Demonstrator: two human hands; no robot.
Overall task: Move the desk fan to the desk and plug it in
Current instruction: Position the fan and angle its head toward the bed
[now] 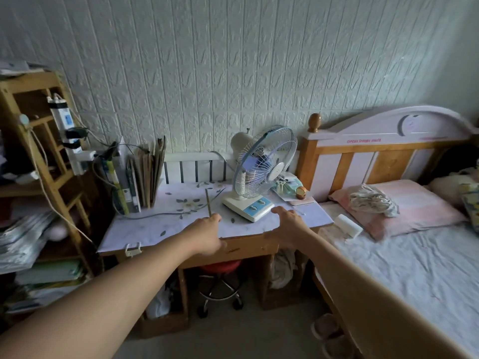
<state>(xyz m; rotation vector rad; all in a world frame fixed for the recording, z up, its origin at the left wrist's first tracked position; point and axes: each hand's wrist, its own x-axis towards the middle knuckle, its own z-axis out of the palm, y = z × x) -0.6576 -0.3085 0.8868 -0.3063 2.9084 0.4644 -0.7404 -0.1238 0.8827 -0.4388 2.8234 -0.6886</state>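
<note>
The white and blue desk fan (261,172) stands upright on the desk (145,234), toward its right back, with its base and blue buttons facing me. Its grey cord (155,216) trails left across the desk top toward the books. My right hand (287,224) hovers just in front of the fan's base, fingers spread and curved, holding nothing. My left hand (207,234) is over the desk's front edge, left of the base, fingers loosely bent and empty. A white power strip (64,123) hangs on the wooden shelf at the left.
A thin brown stick (208,203) lies on the desk just beyond my left hand. Books and folders (140,180) stand at the desk's left back, small items (290,187) at its right. A bed (401,255) adjoins on the right; a red stool (220,268) sits under the desk.
</note>
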